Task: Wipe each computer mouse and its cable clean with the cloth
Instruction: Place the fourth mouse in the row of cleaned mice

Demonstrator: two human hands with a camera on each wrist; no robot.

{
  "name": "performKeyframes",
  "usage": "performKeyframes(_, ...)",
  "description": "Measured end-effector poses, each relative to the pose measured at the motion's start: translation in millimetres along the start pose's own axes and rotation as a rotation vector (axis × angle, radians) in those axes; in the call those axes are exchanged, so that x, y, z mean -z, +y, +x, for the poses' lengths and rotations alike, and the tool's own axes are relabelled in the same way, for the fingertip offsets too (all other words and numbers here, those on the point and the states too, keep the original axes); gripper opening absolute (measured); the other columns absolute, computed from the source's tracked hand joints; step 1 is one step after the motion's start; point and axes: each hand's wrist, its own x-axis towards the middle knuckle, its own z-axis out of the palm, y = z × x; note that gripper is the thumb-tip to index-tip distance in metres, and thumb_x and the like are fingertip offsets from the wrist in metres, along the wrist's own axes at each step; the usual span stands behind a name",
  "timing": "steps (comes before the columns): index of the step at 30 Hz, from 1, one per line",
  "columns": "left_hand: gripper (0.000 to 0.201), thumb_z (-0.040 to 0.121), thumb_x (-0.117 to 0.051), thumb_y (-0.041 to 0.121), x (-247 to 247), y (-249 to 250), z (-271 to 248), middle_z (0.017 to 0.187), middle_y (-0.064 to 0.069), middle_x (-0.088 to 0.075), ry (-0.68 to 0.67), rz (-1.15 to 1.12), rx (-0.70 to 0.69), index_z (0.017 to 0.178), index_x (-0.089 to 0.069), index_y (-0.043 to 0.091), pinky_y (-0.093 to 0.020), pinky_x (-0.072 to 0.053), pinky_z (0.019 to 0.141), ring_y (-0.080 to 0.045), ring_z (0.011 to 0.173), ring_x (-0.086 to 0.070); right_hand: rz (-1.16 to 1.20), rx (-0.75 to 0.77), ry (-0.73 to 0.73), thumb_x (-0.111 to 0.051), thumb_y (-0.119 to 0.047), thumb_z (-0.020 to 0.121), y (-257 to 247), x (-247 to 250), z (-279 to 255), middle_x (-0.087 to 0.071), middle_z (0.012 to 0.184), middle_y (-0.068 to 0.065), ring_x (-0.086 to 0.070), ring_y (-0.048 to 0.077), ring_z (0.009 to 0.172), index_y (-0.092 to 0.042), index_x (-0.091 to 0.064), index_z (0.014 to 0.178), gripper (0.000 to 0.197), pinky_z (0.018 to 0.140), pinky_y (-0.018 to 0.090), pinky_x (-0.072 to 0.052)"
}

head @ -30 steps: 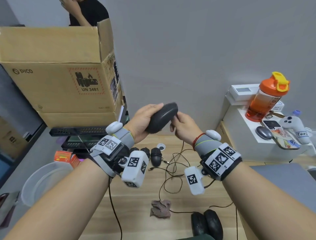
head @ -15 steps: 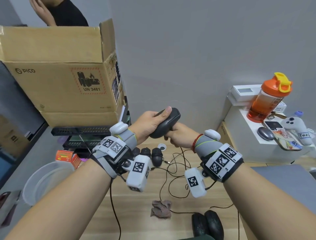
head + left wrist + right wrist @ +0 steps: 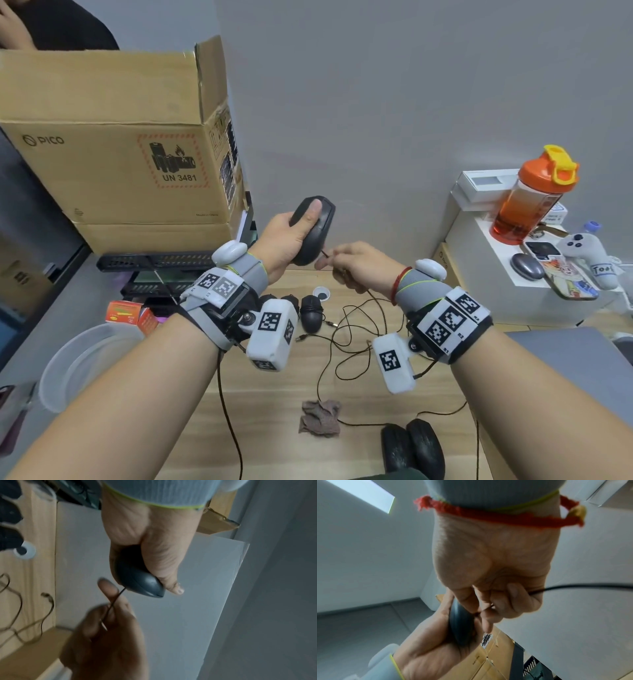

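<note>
Mouse [image 3: 313, 230] in left hand [image 3: 286, 240], cable [image 3: 114, 602] pinched by right hand [image 3: 359, 265]

Left hand [image 3: 150, 536] grips mouse [image 3: 139, 580]; blurred right hand [image 3: 106, 639] seemingly pinches cable [image 3: 115, 600].

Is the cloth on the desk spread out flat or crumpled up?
Crumpled: the cloth lies bunched in folds on the wooden desk, in neither hand.
</note>
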Motion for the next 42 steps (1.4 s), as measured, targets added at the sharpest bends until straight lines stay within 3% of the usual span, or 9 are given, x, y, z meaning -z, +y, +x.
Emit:
performKeyframes(4, 0.052, 0.092, -0.053, 0.063, 9, -7, 3, 0.071, -0.002, -0.056, -0.004, 0.214, 0.036, 0.085, -0.06, 0.012, -0.027, -0.039, 0.061, -0.016, 0.064, -0.05, -0.055, 0.045, 0.142, -0.062, -0.049, 0.09, 4, 7, 1, -0.04, 0.056, -0.009, -0.036, 0.01, 0.048, -0.014, -0.071, 0.089, 0.036, 0.049, 0.023, -0.031)
performKeyframes(6, 0.036, 0.103, -0.053, 0.044, 6, -6, 3, 0.075, -0.004, -0.059, -0.014, 0.15, 0.108, 0.09, -0.062, 0.011, -0.027, -0.041, 0.059, -0.016, 0.065, -0.054, -0.191, 0.082, 0.21, -0.076, -0.048, 0.079, 7, 6, 4, -0.043, 0.054, -0.013, -0.043, 0.005, 0.051, -0.021, -0.067, 0.078, 0.029, 0.058, 0.022, -0.036)
performKeyframes(10, 0.021, 0.099, -0.055, 0.018, 5, -5, 1, 0.07, -0.004, -0.058, 0.019, -0.027, 0.133, 0.08, -0.06, 0.013, -0.027, -0.039, 0.058, -0.018, 0.063, -0.052, -0.227, 0.084, 0.302, -0.081, -0.045, 0.075, 10, 5, 10, -0.048, 0.049, -0.015, -0.048, 0.002, 0.057, -0.023, -0.067, 0.074, 0.026, 0.059, 0.019, -0.036)
performKeyframes(16, 0.029, 0.089, -0.077, 0.023, 17, -20, 7, 0.093, -0.003, -0.078, 0.032, -0.016, 0.03, 0.114, -0.072, 0.007, -0.026, -0.055, 0.072, -0.015, 0.083, -0.073, -0.277, 0.069, 0.319, -0.073, -0.041, 0.085, 12, 7, 11, -0.051, 0.06, -0.009, -0.049, 0.006, 0.059, -0.022, -0.067, 0.075, 0.023, 0.06, 0.022, -0.038)
performKeyframes(19, 0.034, 0.079, -0.086, 0.02, 24, -22, 11, 0.102, -0.001, -0.078, 0.085, 0.152, 0.009, 0.111, -0.074, 0.018, -0.031, -0.058, 0.085, -0.019, 0.098, -0.073, -0.324, 0.039, 0.281, -0.072, -0.04, 0.086, 14, 15, 8, -0.054, 0.054, -0.013, -0.048, 0.002, 0.056, -0.02, -0.073, 0.075, 0.024, 0.057, 0.02, -0.037)
performKeyframes(23, 0.045, 0.07, -0.092, 0.032, 30, -22, 10, 0.102, 0.007, -0.071, 0.129, 0.606, -0.017, 0.108, -0.069, 0.027, -0.025, -0.052, 0.081, -0.012, 0.094, -0.067, -0.271, 0.085, 0.248, -0.073, -0.044, 0.084, 10, 28, 2, -0.046, 0.045, -0.012, -0.041, 0.002, 0.044, -0.017, -0.074, 0.071, 0.03, 0.055, 0.022, -0.038)
performKeyframes(27, 0.044, 0.066, -0.094, 0.039, 24, -22, 7, 0.095, 0.008, -0.074, -0.025, 0.738, 0.013, 0.103, -0.073, 0.027, -0.036, -0.058, 0.086, -0.011, 0.088, -0.07, -0.234, 0.219, 0.257, -0.073, -0.034, 0.087, 0, 38, 3, -0.034, 0.048, -0.012, -0.03, 0.005, 0.044, -0.009, -0.072, 0.081, 0.026, 0.051, 0.022, -0.029)
performKeyframes(34, 0.041, 0.065, -0.09, 0.038, 10, -7, -2, 0.09, 0.002, -0.077, -0.402, 0.758, -0.08, 0.101, -0.076, 0.024, -0.046, -0.058, 0.089, -0.021, 0.088, -0.073, -0.225, 0.31, 0.238, -0.075, -0.03, 0.085, 1, 38, 14, -0.056, 0.064, -0.003, -0.046, 0.009, 0.063, -0.017, -0.07, 0.074, 0.017, 0.068, 0.03, -0.043)
performKeyframes(42, 0.042, 0.069, -0.094, 0.026, 10, -2, -7, 0.088, 0.006, -0.076, -0.353, 0.625, -0.146, 0.105, -0.074, 0.021, -0.024, -0.057, 0.081, -0.007, 0.082, -0.072, -0.147, 0.311, 0.311, -0.074, -0.031, 0.086, 10, 42, 17, -0.06, 0.065, -0.007, -0.049, 0.006, 0.063, -0.027, -0.069, 0.071, 0.017, 0.068, 0.026, -0.042)
